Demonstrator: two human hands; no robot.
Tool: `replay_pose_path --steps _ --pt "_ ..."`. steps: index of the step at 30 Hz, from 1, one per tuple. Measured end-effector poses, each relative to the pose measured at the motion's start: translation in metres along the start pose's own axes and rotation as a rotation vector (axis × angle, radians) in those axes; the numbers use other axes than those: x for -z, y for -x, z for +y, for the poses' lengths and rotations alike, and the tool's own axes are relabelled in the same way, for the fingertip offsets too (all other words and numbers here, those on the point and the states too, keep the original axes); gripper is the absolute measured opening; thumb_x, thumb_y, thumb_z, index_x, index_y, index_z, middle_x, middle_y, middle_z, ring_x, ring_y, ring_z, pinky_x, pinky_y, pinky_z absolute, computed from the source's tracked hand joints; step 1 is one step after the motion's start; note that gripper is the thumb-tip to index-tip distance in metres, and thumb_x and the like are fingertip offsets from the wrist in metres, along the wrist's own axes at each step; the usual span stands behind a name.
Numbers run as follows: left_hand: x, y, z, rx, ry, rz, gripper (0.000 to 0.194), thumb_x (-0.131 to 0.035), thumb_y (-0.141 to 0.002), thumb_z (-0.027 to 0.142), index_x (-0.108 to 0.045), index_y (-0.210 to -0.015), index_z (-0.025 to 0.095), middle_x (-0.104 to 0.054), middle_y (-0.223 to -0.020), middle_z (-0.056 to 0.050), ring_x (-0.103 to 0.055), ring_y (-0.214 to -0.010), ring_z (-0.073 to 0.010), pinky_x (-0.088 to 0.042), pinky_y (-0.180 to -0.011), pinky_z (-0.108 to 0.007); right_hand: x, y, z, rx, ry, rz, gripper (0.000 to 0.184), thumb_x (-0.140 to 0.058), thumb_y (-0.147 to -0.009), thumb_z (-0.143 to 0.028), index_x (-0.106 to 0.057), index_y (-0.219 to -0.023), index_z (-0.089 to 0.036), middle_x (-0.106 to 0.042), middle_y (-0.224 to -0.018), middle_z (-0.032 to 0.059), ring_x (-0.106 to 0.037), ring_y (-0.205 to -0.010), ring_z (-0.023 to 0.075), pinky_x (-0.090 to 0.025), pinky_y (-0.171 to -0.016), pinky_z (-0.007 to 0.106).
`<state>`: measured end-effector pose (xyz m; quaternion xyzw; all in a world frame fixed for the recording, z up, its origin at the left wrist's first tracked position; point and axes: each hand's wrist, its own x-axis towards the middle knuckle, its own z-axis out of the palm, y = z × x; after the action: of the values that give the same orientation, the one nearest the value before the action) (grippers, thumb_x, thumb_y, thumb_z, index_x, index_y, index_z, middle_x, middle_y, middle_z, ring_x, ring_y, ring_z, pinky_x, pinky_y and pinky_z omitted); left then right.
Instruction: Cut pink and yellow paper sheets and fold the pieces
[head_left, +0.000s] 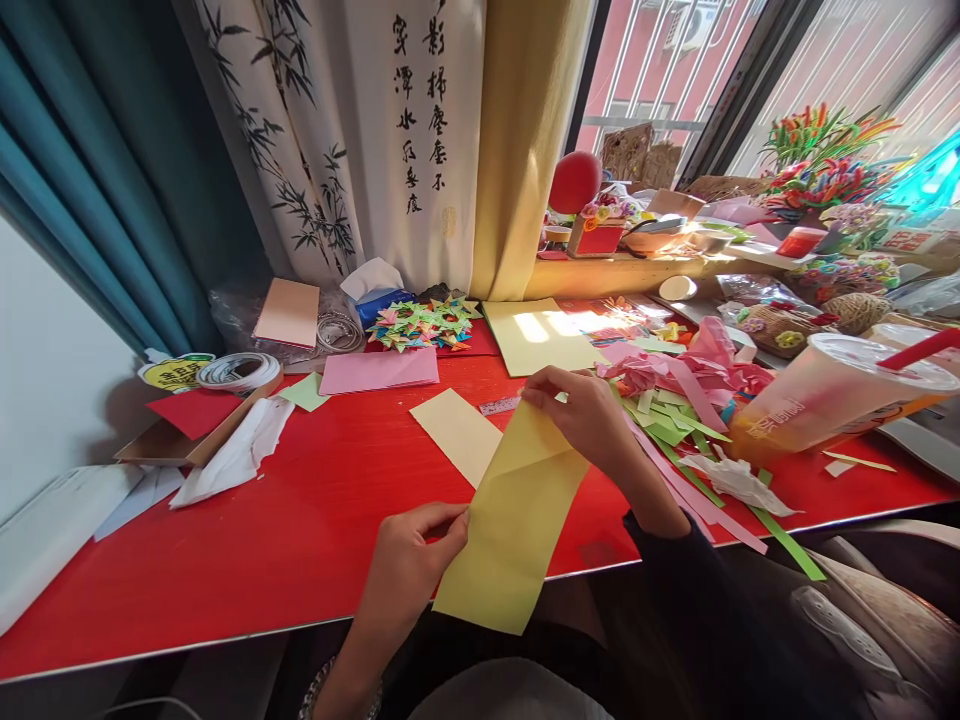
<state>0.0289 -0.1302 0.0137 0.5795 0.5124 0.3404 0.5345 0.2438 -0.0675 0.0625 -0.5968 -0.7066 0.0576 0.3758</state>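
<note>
A strip of yellow paper (510, 530) hangs tilted between my hands, in front of the red table's near edge. My left hand (421, 555) pinches its left edge between thumb and fingers. At the top, my right hand (581, 410) is closed on the paper's upper end. A faint crease crosses the strip. Behind it on the table lies a paler yellow piece of paper (457, 435), partly covered by the strip. A small patterned pink strip (499, 406) lies just beyond, close to my right hand.
Green and pink paper scraps (682, 430) are heaped on the right beside a large drink cup (832, 400) with a red straw. Pink paper (379, 371), folded paper stars (420, 322) and a yellow sheet (536, 338) lie at the back. A cardboard tray (161, 445) stands left.
</note>
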Motion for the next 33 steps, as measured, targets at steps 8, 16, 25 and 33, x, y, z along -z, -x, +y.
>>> replay_pose_path --steps 8,16,25,33 --pt "0.01 0.019 -0.013 0.062 -0.015 0.047 0.027 -0.061 -0.075 0.041 -0.077 -0.086 0.022 -0.075 -0.086 -0.004 -0.069 -0.08 -0.0236 -0.055 -0.066 -0.028 0.001 -0.001 0.006 -0.035 -0.015 0.014 0.011 -0.056 -0.083 -0.028 -0.062 -0.077 -0.021 -0.068 -0.073 0.0016 -0.058 -0.071 0.0177 -0.038 -0.071 0.03" --pt "0.024 0.045 -0.027 0.025 -0.292 -0.106 0.023 -0.054 -0.075 0.029 -0.074 -0.064 0.023 -0.071 -0.067 -0.001 -0.064 -0.066 -0.0184 -0.049 -0.062 -0.023 0.003 -0.006 0.019 -0.101 0.001 0.009 0.014 -0.054 -0.082 -0.029 -0.064 -0.078 -0.02 -0.068 -0.074 0.0045 -0.058 -0.074 0.0202 -0.038 -0.067 0.031" --pt "0.02 0.0 0.011 -0.16 -0.254 0.095 0.029 -0.051 -0.084 0.04 -0.07 -0.099 0.025 -0.07 -0.107 -0.001 -0.062 -0.101 -0.0206 -0.048 -0.086 -0.026 -0.007 -0.008 0.01 -0.079 -0.204 -0.265 0.019 -0.059 -0.079 -0.036 -0.065 -0.072 -0.019 -0.066 -0.069 0.0011 -0.058 -0.062 0.0143 -0.042 -0.056 0.025" --pt "-0.007 -0.036 0.036 -0.207 -0.067 0.131 0.031 -0.054 -0.083 0.043 -0.072 -0.09 0.019 -0.073 -0.09 -0.004 -0.067 -0.083 -0.0211 -0.05 -0.068 -0.026 -0.018 0.004 -0.029 0.064 -0.328 -0.292 0.01 -0.06 -0.082 -0.026 -0.065 -0.076 -0.02 -0.069 -0.079 0.0 -0.06 -0.074 0.0145 -0.042 -0.067 0.025"
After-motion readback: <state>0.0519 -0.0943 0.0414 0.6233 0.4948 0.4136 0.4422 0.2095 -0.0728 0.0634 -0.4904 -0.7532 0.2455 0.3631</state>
